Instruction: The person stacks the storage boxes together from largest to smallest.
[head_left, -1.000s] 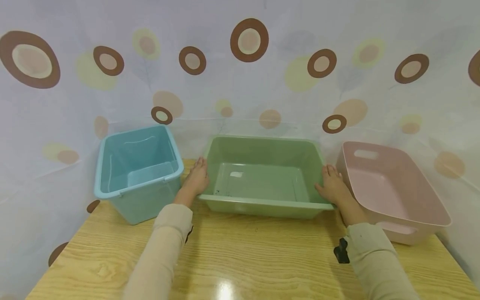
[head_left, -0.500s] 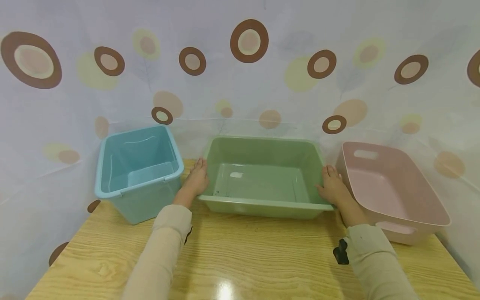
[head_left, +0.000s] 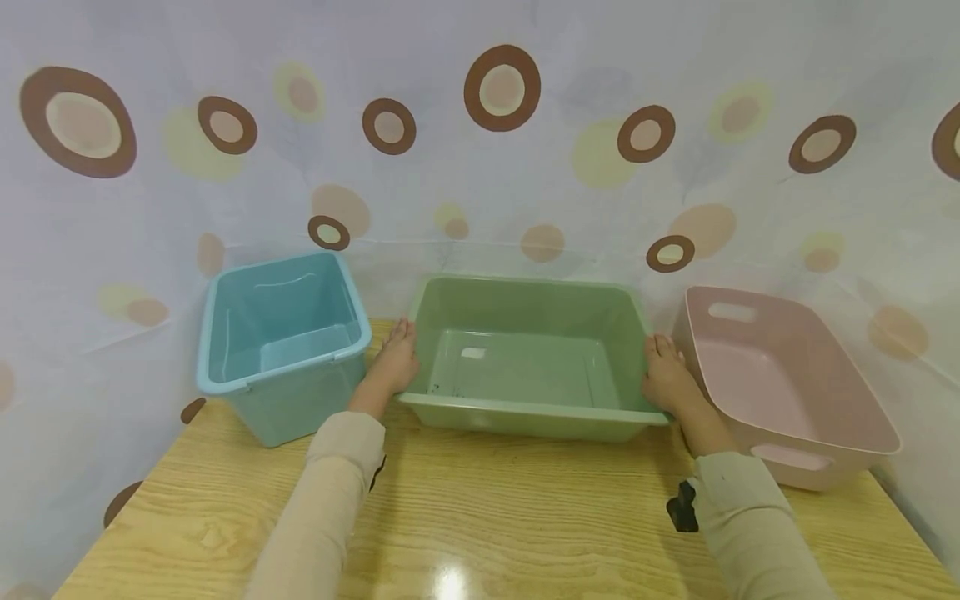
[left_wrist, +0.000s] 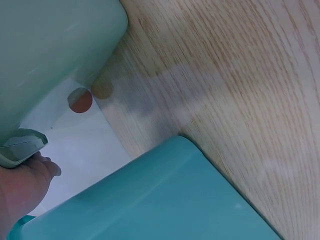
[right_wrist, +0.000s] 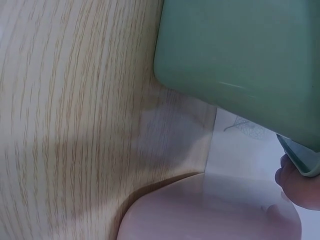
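Observation:
A green rectangular plastic basin (head_left: 525, 422) stands in the middle of the wooden table, its inside facing up. My left hand (head_left: 393, 360) grips its left rim, and my right hand (head_left: 669, 375) holds the right rim. In the left wrist view, fingers (left_wrist: 42, 165) curl beneath the lip of the basin (left_wrist: 60, 45). The right wrist view likewise has curled fingers (right_wrist: 287, 175) under the opposite lip, beside the basin wall (right_wrist: 240, 55). A few small dark marks show in the basin's front left corner. Most of each palm is hidden.
A blue bucket (head_left: 300, 408) stands close to my left hand. To the right, a pink bin with handle holes (head_left: 787, 392) lies close by my right hand. The table (head_left: 517, 517) runs back to a wall sheet (head_left: 420, 192) patterned with circles.
The head view has tilted up slightly. My right thumb, earlier reaching over the basin's inner edge, has drawn back toward the rim. The basin and both bins have stayed in place.

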